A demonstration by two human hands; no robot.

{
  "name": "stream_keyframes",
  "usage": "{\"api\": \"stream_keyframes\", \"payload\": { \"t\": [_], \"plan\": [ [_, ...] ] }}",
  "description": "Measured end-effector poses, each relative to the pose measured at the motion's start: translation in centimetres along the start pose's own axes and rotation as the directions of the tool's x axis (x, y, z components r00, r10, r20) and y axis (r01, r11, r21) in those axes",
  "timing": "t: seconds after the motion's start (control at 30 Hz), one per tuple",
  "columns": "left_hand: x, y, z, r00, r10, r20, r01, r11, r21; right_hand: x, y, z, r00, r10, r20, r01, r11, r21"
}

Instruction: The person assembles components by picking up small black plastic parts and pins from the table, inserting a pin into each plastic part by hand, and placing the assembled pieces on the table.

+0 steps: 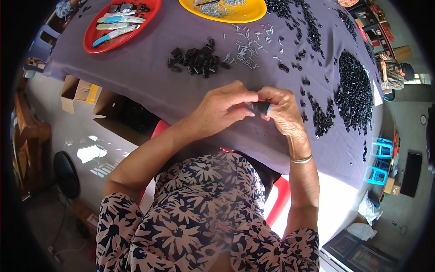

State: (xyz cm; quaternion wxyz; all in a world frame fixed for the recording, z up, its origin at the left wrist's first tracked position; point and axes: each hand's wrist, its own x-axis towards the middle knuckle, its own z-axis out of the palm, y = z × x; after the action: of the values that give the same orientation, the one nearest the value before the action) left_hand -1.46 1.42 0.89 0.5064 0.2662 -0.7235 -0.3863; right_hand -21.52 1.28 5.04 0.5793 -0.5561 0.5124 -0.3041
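Observation:
My left hand [229,106] and my right hand [282,111] meet over the table's near edge, their fingers curled in toward each other. A dark piece with a light blue edge [261,107] shows at my right thumb; whether it is held or worn there, I cannot tell. The left fingers and thumb pinch close beside it, and anything small between them is hidden. Beyond my hands lies a heap of short black cylindrical parts [197,60]. Thin silver pins or screws [246,54] are scattered to its right.
A red tray [89,38] at the far left holds glasses and several blue- and pale-handled tools. The yellow tray [260,13] contains more silver pins. Many small black parts [353,93] spread along the right side. Open cardboard boxes [106,104] stand below the left table edge.

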Motion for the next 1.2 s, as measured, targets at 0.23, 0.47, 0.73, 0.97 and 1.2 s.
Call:
{"api": "stream_keyframes", "payload": {
  "t": [0.23,0.47,0.73,0.97,1.2],
  "plan": [
    [0.0,-0.2,-0.3,1.0,-0.008,-0.003,0.007,0.995,-0.102,0.1,0.1,0.3,0.974,0.075,0.214,-0.164,0.883,0.439],
    [0.0,-0.6,-0.8,0.976,-0.2,-0.082,0.192,0.977,-0.091,3.0,-1.4,-1.7,0.987,-0.098,-0.125,0.072,0.978,-0.195],
    [0.0,-0.8,-0.8,0.963,-0.269,-0.019,0.267,0.961,-0.077,7.7,-0.6,-3.3,0.874,-0.479,0.08,0.393,0.6,-0.696],
    [0.1,-0.8,-1.0,0.944,-0.328,0.041,0.33,0.924,-0.194,6.2,0.3,-5.1,0.92,-0.389,0.038,0.305,0.653,-0.694],
    [0.1,-0.8,-0.9,0.962,-0.273,0.025,0.274,0.956,-0.103,4.8,-0.6,-5.8,0.976,-0.135,-0.168,0.078,0.947,-0.311]
  ]
}}
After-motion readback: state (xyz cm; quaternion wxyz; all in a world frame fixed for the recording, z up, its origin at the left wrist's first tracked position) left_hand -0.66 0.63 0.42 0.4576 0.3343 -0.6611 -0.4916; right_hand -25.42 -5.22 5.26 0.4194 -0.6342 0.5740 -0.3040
